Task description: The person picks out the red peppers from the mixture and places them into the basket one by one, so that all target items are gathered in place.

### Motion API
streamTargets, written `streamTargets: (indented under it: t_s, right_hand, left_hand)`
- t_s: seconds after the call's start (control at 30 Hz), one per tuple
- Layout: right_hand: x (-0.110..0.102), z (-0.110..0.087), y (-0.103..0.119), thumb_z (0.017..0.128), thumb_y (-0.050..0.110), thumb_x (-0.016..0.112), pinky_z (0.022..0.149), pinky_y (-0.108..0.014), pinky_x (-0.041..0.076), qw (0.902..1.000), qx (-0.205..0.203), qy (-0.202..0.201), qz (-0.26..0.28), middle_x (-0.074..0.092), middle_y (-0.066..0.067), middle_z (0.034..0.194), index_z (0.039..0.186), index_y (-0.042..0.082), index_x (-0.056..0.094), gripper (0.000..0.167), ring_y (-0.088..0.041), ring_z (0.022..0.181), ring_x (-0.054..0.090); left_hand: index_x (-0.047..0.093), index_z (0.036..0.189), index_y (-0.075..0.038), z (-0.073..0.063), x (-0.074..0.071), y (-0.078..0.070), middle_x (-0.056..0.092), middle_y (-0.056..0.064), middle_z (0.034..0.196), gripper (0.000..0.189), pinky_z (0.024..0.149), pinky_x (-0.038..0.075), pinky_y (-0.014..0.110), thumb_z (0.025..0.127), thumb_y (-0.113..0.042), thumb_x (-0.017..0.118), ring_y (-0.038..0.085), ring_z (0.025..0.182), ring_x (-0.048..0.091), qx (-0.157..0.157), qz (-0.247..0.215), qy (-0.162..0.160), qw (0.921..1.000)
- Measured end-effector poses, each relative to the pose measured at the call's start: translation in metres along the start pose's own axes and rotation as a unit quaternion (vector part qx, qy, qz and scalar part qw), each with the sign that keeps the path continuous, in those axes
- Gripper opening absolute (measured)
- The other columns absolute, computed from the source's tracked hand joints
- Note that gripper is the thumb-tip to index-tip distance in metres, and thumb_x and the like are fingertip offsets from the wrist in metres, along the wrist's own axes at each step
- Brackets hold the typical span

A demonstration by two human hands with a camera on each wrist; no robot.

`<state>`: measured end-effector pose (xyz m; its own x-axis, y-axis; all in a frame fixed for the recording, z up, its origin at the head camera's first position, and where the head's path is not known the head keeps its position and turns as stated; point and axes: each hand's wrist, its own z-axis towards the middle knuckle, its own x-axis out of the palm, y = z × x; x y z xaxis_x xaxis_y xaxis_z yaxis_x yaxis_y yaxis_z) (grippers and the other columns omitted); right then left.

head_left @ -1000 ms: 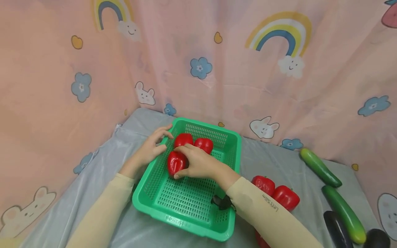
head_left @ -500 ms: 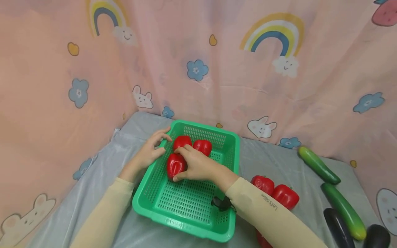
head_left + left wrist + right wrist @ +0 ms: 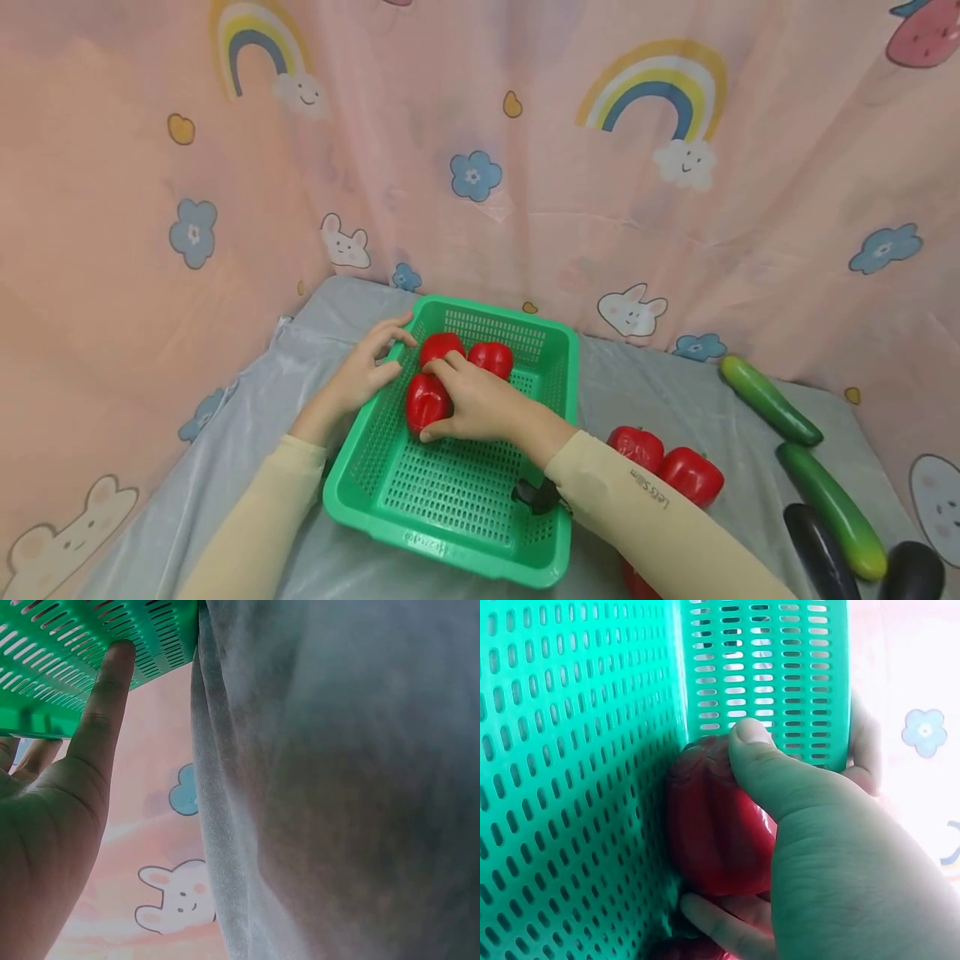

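In the head view, my right hand [image 3: 480, 402] reaches into a green slotted basket [image 3: 573, 367] and grips a red bell pepper [image 3: 427, 403] near its left wall. The right wrist view shows the thumb [image 3: 761, 754] on one end of that pepper [image 3: 716, 832] and a finger at the other end, low against the slotted floor. Two more red peppers, a left one [image 3: 442, 347] and a right one [image 3: 491, 358], lie behind it. My left hand [image 3: 358, 371] rests at the basket's left side, its straight thumb [image 3: 105, 705] touching the outer wall [image 3: 60, 660].
Right of the basket lie two red peppers [image 3: 692, 477] on the grey cloth [image 3: 622, 375], and another shows partly under my right sleeve. Farther right are two green cucumber-like vegetables [image 3: 832, 508] and two dark eggplants [image 3: 817, 550]. A pink patterned curtain [image 3: 555, 167] hangs behind.
The head view has shifted slightly, so the scene sits a little lower. Both hands keep nearly the same places, with the right still gripping the bell pepper.
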<state>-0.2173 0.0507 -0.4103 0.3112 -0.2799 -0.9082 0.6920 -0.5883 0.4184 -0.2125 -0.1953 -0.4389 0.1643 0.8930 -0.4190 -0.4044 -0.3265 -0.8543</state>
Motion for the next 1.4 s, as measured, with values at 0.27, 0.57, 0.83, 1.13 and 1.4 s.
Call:
streamTargets:
  t_s: [0.27,0.57,0.83,1.13,1.4]
  right_hand:
    - [-0.002,-0.0008,-0.0004,0.084,0.053,0.092,0.099,-0.049,0.06,1.0,0.005,0.004,0.008,0.056,-0.008,0.146,0.151,0.014,0.055,0.086,-0.025,0.126,0.062]
    - [-0.0013,-0.0018,0.0001,0.085,0.051,0.091,0.098,-0.049,0.06,0.9999,0.006,0.003,0.01,0.057,-0.006,0.145,0.151,0.015,0.056,0.083,-0.025,0.125,0.063]
    - [-0.0015,-0.0015,-0.0004,0.089,0.046,0.089,0.099,-0.05,0.06,0.9998,0.005,0.006,0.017,0.056,-0.007,0.146,0.151,0.014,0.055,0.076,-0.025,0.126,0.063]
    - [-0.0018,-0.0001,-0.0004,0.091,0.045,0.088,0.101,-0.049,0.059,0.9999,0.006,0.0,0.011,0.057,-0.009,0.146,0.15,0.011,0.056,0.075,-0.026,0.125,0.064]
    - [-0.0018,0.0004,-0.001,0.091,0.046,0.088,0.101,-0.049,0.06,0.9999,0.004,-0.014,0.007,0.058,-0.01,0.144,0.149,0.011,0.057,0.075,-0.027,0.122,0.065]
  left_hand:
    - [0.062,0.124,0.008,0.0002,0.0017,-0.0001,0.034,0.019,0.174,0.036,0.123,0.022,0.076,0.09,0.005,0.05,0.042,0.16,0.028,0.0,-0.004,-0.004,1.0]
    - [0.062,0.124,0.006,-0.0007,0.0021,0.0033,0.035,0.018,0.174,0.036,0.123,0.023,0.076,0.09,0.003,0.049,0.042,0.159,0.03,-0.001,-0.003,-0.007,1.0]
    - [0.062,0.125,0.006,-0.0006,0.0012,0.0003,0.034,0.018,0.175,0.036,0.122,0.024,0.077,0.091,0.005,0.05,0.042,0.159,0.029,-0.002,-0.003,-0.004,1.0]
    - [0.062,0.124,0.006,0.0004,0.0008,-0.0008,0.034,0.019,0.174,0.036,0.122,0.024,0.076,0.09,0.005,0.051,0.043,0.16,0.029,-0.001,-0.003,-0.002,1.0]
    - [0.062,0.124,0.006,-0.0004,0.0008,-0.0003,0.034,0.019,0.174,0.036,0.123,0.022,0.077,0.09,0.005,0.05,0.043,0.16,0.028,0.0,-0.002,-0.004,1.0]
